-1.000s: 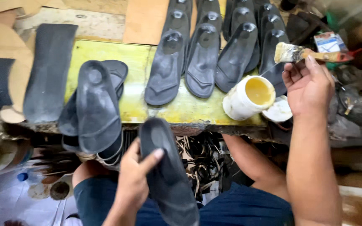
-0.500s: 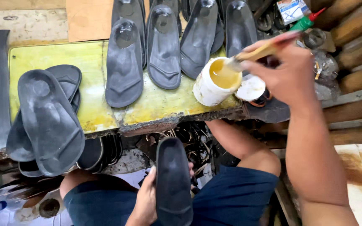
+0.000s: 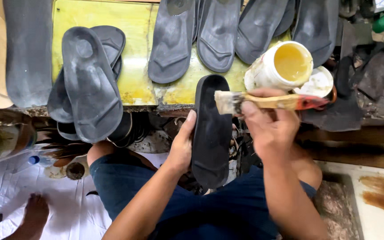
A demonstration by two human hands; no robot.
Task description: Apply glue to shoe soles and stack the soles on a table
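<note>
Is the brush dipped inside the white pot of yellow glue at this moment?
No. The right hand holds the brush outside the white pot, with its bristles over the black sole that the left hand grips.

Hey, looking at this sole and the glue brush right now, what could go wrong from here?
The left hand grips the black sole by its edge, so the brush in the right hand may smear glue onto those fingers. The open glue pot sits near the yellow bench edge by that hand; a bump could tip it.
</note>
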